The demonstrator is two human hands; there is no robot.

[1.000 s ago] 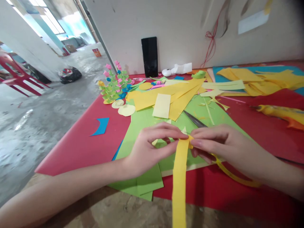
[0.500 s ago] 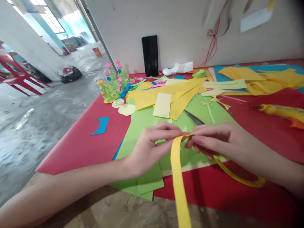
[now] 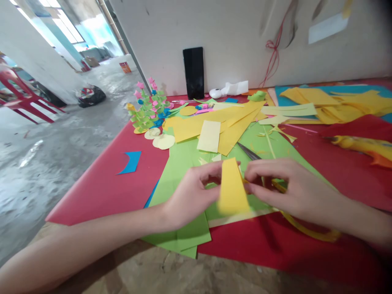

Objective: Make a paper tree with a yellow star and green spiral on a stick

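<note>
A yellow paper strip (image 3: 233,188) is pinched between my two hands, its near part raised toward the camera and blurred at the end. My left hand (image 3: 196,192) grips it from the left, fingertips partly hidden behind the paper. From the right, my right hand (image 3: 278,179) pinches the same strip between thumb and fingers. Scissors lie under my right hand, with the dark blades (image 3: 248,151) showing beyond the fingers and a yellow handle (image 3: 309,230) nearer me. Green paper sheets (image 3: 190,228) lie beneath both hands.
Paper plants with pink stars (image 3: 150,104) stand at the back left. A black phone (image 3: 194,73) leans on the wall. Yellow paper (image 3: 208,122) and a cream paper piece (image 3: 209,136) lie beyond my hands. A yellow glue gun (image 3: 361,145) rests at right; a blue scrap (image 3: 130,162) lies left.
The strip's long end hung down toward me; now it is lifted and looks shorter and wider. My hands stay in nearly the same place, with my right fingers more curled.
</note>
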